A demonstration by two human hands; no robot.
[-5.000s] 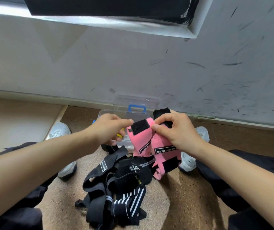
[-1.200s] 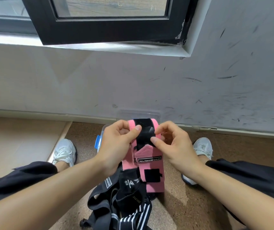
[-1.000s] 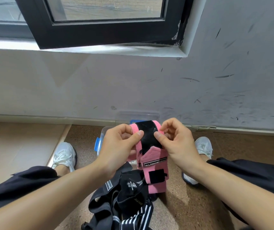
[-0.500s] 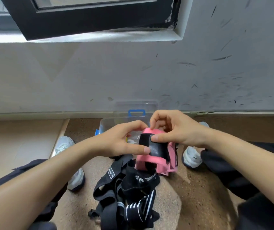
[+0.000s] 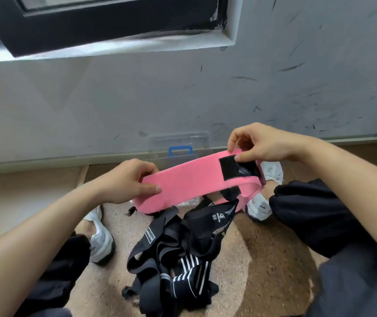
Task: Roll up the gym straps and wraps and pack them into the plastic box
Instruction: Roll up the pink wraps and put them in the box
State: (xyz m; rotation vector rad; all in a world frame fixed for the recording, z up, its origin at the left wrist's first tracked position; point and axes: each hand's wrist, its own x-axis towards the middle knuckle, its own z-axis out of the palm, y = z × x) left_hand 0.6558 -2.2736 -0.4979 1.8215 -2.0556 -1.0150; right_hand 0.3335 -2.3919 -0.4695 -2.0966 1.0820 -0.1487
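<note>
Hands stretch a pink wrist wrap [image 5: 189, 183] taut above a speckled cork-brown floor [image 5: 263, 259], seen from the head camera of a person seated against a scuffed grey wall [image 5: 114, 106]. At far left, a white sneaker [image 5: 101, 239] rests beside a dark trouser leg. The left hand [image 5: 129, 181] grips the wrap's left end, thumb laid along the top face and fingers curled underneath. The pink band runs up and to the right, level with the wrists and clear of the floor. Behind it, against the wall's base, stands the clear plastic box [image 5: 178, 141], lid raised, its blue handle [image 5: 180, 148] showing just above the band; the box's lower part is hidden by the wrap. Below the band, a tangled pile of black lifting straps [image 5: 160, 243] lies on the floor between the feet, a black wrap with white stripes [image 5: 189, 271] at its near edge. Further right, a black hook-and-loop patch [image 5: 237, 171] marks the pink wrap's far end, where the right hand [image 5: 263, 143] pinches it between thumb and forefinger, remaining fingers bent above. A loose tail of pink folds back underneath. A second white sneaker [image 5: 261, 203] sits beyond it.
</note>
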